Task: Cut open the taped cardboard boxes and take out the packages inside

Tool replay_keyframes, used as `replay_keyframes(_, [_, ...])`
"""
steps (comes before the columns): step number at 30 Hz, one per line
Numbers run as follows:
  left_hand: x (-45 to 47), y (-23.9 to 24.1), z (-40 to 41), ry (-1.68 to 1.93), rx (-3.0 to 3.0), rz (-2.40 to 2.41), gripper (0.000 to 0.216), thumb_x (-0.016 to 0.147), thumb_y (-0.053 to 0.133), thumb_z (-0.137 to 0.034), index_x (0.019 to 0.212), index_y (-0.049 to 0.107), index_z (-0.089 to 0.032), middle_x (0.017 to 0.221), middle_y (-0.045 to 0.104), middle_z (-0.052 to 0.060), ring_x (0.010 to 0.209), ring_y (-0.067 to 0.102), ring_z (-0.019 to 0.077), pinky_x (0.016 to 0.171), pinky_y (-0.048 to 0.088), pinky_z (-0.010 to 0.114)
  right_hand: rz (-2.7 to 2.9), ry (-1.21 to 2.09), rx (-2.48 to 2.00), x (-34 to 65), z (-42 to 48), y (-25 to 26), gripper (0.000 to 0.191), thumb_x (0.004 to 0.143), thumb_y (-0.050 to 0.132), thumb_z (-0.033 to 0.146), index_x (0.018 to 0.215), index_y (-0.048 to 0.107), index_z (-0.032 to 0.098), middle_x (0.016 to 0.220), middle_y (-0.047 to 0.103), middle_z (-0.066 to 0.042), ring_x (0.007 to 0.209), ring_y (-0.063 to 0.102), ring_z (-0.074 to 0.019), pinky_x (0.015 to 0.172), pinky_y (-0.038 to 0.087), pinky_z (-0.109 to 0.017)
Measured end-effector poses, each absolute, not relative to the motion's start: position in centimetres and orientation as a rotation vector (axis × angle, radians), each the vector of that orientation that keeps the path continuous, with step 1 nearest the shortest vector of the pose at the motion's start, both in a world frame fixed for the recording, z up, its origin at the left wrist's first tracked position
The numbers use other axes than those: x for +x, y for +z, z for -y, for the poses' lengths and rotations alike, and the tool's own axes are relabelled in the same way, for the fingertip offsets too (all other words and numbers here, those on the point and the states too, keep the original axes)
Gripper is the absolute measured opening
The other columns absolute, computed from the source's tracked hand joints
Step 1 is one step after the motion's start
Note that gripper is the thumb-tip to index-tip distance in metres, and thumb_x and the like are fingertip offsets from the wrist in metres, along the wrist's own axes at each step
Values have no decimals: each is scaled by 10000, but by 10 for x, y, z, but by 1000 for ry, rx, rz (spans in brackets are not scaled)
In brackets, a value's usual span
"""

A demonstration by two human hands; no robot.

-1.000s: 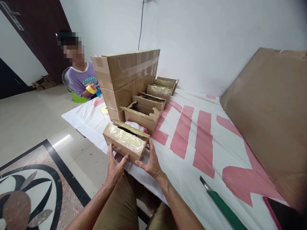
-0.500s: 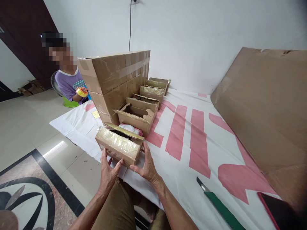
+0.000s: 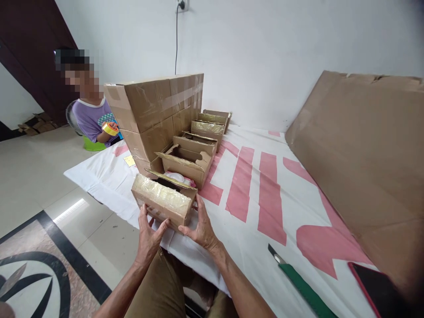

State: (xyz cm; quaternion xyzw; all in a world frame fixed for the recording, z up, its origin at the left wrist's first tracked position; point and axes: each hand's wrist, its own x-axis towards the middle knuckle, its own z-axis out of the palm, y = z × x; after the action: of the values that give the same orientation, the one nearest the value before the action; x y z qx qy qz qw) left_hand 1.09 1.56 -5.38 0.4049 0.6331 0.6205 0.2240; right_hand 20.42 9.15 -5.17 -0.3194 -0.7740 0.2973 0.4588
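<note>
A small cardboard box (image 3: 159, 207) sits at the near edge of the cloth-covered table, its flaps raised and one flap covered in shiny yellowish tape. My left hand (image 3: 149, 236) grips its near left side, thumb along the front face. On the right end, my right hand (image 3: 200, 225) holds the corner, thumb in front and fingers round the side. Just behind the box lies a white and pink packet (image 3: 180, 178), partly hidden. Beyond it, an open cardboard box (image 3: 188, 161) stands first in a row of several similar ones.
Stacked taped cartons (image 3: 149, 106) rise at the back left. A green utility knife (image 3: 304, 285) with its blade out and a phone (image 3: 377, 287) lie at right. A large cardboard sheet (image 3: 361, 145) leans there. Across the table a person (image 3: 91, 117) holds a yellow tape roll (image 3: 110, 129).
The view has shifted slightly, so the surroundings sit a little further left. Both hands keep the same hold on the box, which has hardly moved.
</note>
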Motion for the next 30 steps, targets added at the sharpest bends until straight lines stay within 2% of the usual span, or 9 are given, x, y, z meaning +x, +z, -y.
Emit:
replay_keyframes(15, [11, -45, -26, 1683, 1109, -1774, 1083, 745, 839, -569, 1624, 265, -305, 1667, 277, 177, 1553, 318, 389, 1171, 454, 580, 1914, 717, -810, 204, -103, -55, 1255, 763, 839, 520, 1671, 4, 285, 1707, 222, -177, 1570, 258, -403, 1236, 327, -636])
replay_keyframes(23, [11, -40, -35, 1663, 1111, -1797, 1093, 727, 856, -558, 1618, 281, -293, 1656, 289, 188, 1537, 340, 402, 1160, 456, 608, 1888, 780, -783, 203, -112, -50, 1257, 764, 846, 519, 1671, 6, 295, 1713, 203, -176, 1571, 254, -389, 1207, 384, -611])
replay_keyframes(30, [15, -48, -30, 1737, 1076, -1707, 1073, 761, 834, -557, 1624, 264, -270, 1682, 245, 184, 1567, 288, 381, 1177, 466, 550, 1915, 729, -790, 205, -107, -52, 1242, 761, 849, 473, 1674, 26, 295, 1713, 224, -168, 1568, 266, -398, 1213, 370, -627])
